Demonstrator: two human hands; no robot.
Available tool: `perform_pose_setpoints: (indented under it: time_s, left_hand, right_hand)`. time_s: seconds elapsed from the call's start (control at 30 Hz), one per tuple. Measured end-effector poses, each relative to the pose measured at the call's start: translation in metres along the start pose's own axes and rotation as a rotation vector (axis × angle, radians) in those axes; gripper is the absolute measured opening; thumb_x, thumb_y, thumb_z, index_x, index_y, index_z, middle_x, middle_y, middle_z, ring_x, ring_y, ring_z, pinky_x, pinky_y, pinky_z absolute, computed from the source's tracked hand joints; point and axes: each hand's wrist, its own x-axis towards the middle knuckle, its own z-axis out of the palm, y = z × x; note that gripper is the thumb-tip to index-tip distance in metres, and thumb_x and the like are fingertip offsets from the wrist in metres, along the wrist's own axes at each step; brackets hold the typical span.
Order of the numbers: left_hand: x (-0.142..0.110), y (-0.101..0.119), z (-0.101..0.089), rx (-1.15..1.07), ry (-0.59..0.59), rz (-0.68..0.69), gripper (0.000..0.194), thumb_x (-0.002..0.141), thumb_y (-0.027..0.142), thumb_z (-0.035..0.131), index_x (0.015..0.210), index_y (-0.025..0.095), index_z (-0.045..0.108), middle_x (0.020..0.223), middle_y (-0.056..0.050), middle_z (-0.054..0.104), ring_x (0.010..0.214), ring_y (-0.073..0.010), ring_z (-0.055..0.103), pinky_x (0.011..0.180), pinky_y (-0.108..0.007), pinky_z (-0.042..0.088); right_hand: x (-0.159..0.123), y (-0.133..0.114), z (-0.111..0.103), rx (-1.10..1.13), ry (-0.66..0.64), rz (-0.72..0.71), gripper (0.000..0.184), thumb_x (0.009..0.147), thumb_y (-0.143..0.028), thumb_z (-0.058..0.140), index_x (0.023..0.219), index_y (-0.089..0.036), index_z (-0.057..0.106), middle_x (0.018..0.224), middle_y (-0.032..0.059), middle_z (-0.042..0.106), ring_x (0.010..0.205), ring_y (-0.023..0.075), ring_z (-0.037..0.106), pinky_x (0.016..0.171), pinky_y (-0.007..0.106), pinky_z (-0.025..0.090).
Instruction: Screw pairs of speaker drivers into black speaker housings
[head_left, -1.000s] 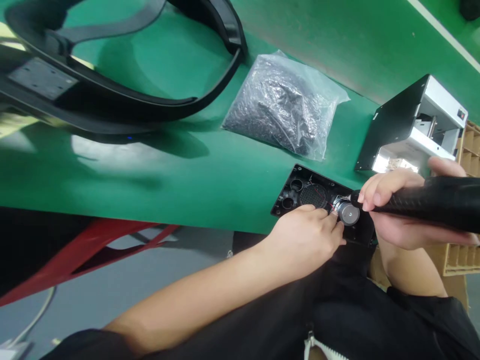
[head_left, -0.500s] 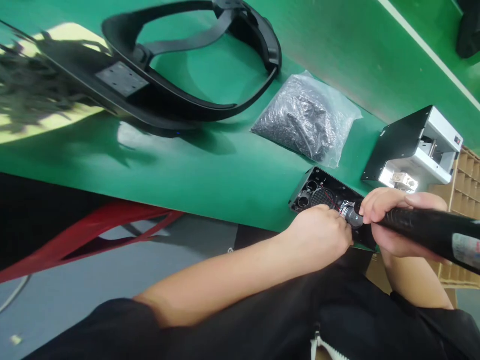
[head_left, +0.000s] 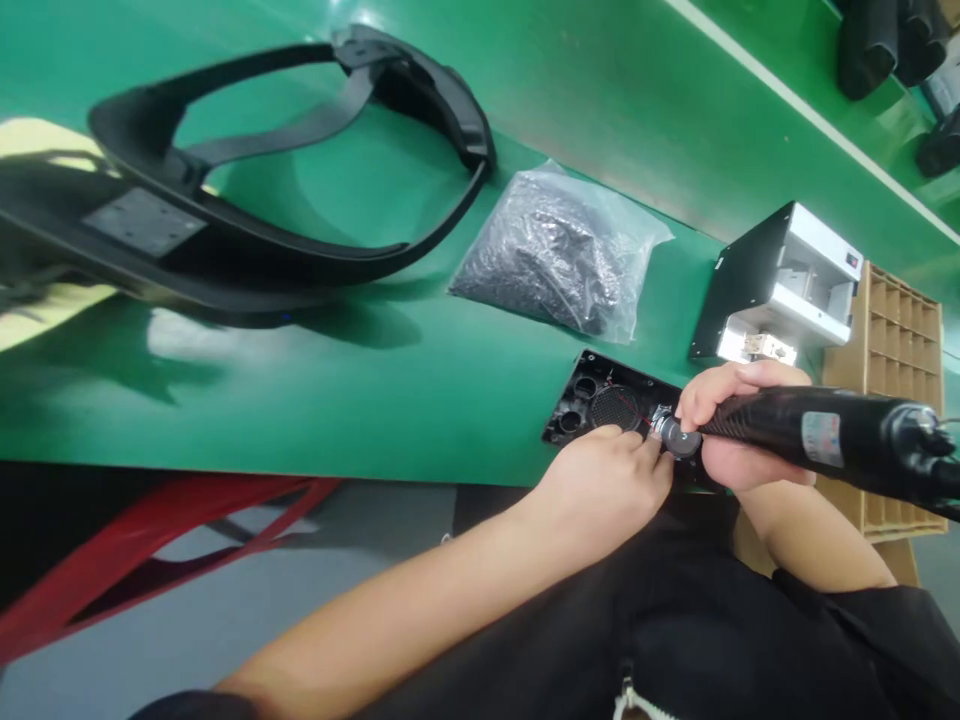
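Note:
A black plastic panel (head_left: 571, 408) lies on the green bench top (head_left: 300, 400), with round holes, a mesh speaker grille (head_left: 615, 408) and a thin red wire. A round metal fitting (head_left: 677, 438) with a grey disc face sits on the panel. My left hand (head_left: 604, 490) grips this fitting with its fingertips. My right hand (head_left: 742, 425) is shut around a black electric screwdriver (head_left: 825, 438), whose nose meets the disc. The screwdriver's tip is hidden.
A black curved headband frame (head_left: 300, 240) and a plastic bag of small black parts (head_left: 559, 262) lie on the bench. A black-and-white machine (head_left: 784, 285) stands beyond the panel, beside a cardboard compartment rack (head_left: 889, 370). A red frame (head_left: 172, 550) shows below the bench edge.
The view has swung, so the bench objects shift in the frame and more of the screwdriver's rear end shows. Both hands stay at the metal fitting.

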Motion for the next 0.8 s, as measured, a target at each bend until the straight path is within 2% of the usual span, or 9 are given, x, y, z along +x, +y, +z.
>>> perform_pose_setpoints:
  time_s: [0.03, 0.13, 0.2, 0.27, 0.33, 0.47, 0.6, 0.8]
  left_hand:
    - [-0.001, -0.001, 0.0, 0.015, 0.007, 0.013, 0.014, 0.103, 0.014, 0.063, 0.095, 0.016, 0.074, 0.084, -0.005, 0.079, 0.064, -0.0202, 0.068, 0.057, -0.037, 0.042]
    - [-0.007, -0.003, -0.002, 0.054, 0.043, 0.061, 0.019, 0.102, 0.009, 0.059, 0.099, 0.015, 0.077, 0.098, -0.01, 0.084, 0.068, -0.019, 0.07, 0.057, -0.035, 0.045]
    - [-0.01, -0.003, -0.001, 0.076, 0.065, 0.088, 0.021, 0.102, 0.008, 0.057, 0.104, 0.013, 0.077, 0.107, -0.013, 0.086, 0.073, -0.0192, 0.073, 0.062, -0.034, 0.049]
    - [-0.01, -0.002, 0.002, 0.083, 0.081, 0.108, 0.022, 0.102, 0.006, 0.057, 0.108, 0.01, 0.077, 0.111, -0.016, 0.086, 0.079, -0.0202, 0.075, 0.067, -0.034, 0.053]
    - [-0.008, 0.001, 0.006, 0.078, 0.088, 0.129, 0.022, 0.101, 0.005, 0.057, 0.11, 0.008, 0.077, 0.112, -0.017, 0.086, 0.084, -0.0211, 0.077, 0.072, -0.034, 0.055]
    - [0.003, 0.007, 0.014, 0.065, 0.078, 0.137, 0.023, 0.1, 0.004, 0.058, 0.111, 0.008, 0.078, 0.114, -0.018, 0.085, 0.088, -0.0224, 0.078, 0.075, -0.035, 0.058]
    - [0.008, 0.009, 0.016, 0.024, 0.069, 0.084, 0.024, 0.098, 0.003, 0.061, 0.113, 0.009, 0.079, 0.115, -0.015, 0.086, 0.092, -0.0241, 0.08, 0.077, -0.038, 0.061]
    - [0.008, 0.007, 0.009, 0.009, 0.111, 0.04, 0.019, 0.104, 0.008, 0.062, 0.111, 0.011, 0.08, 0.113, -0.012, 0.087, 0.092, -0.0236, 0.081, 0.079, -0.038, 0.06]
  right_hand:
    - [0.002, -0.002, 0.004, -0.004, 0.025, -0.012, 0.082, 0.091, -0.097, 0.041, 0.134, -0.032, 0.069, 0.064, -0.0044, 0.063, 0.041, 0.0145, 0.051, 0.036, 0.028, 0.046]
    - [0.02, -0.023, 0.0, -0.017, 0.049, 0.09, 0.077, 0.091, -0.092, 0.051, 0.14, -0.034, 0.067, 0.065, -0.0057, 0.066, 0.04, 0.0148, 0.054, 0.038, 0.029, 0.052]
    - [0.042, -0.046, -0.014, -0.024, 0.115, 0.115, 0.073, 0.09, -0.091, 0.056, 0.135, -0.035, 0.07, 0.066, -0.0061, 0.068, 0.04, 0.0158, 0.056, 0.039, 0.033, 0.056]
    - [0.066, -0.066, -0.033, -0.083, 0.21, 0.048, 0.066, 0.088, -0.086, 0.065, 0.128, -0.035, 0.074, 0.066, -0.0064, 0.068, 0.039, 0.0159, 0.055, 0.038, 0.034, 0.055]
    - [0.087, -0.073, -0.051, -0.14, 0.266, -0.027, 0.06, 0.088, -0.081, 0.069, 0.121, -0.032, 0.076, 0.065, -0.0065, 0.068, 0.038, 0.0146, 0.054, 0.037, 0.031, 0.053]
    - [0.107, -0.052, -0.072, -0.177, 0.255, -0.104, 0.056, 0.101, -0.077, 0.052, 0.114, -0.027, 0.073, 0.061, -0.0063, 0.064, 0.038, 0.0111, 0.054, 0.037, 0.025, 0.048]
    - [0.104, -0.03, -0.076, -0.252, 0.222, -0.091, 0.065, 0.091, -0.088, 0.059, 0.114, -0.028, 0.067, 0.06, -0.007, 0.059, 0.036, 0.0128, 0.05, 0.033, 0.027, 0.043]
    - [0.103, -0.03, -0.072, -0.243, 0.279, -0.039, 0.067, 0.098, -0.089, 0.042, 0.109, -0.027, 0.063, 0.056, -0.0079, 0.055, 0.036, 0.0127, 0.051, 0.032, 0.027, 0.041]
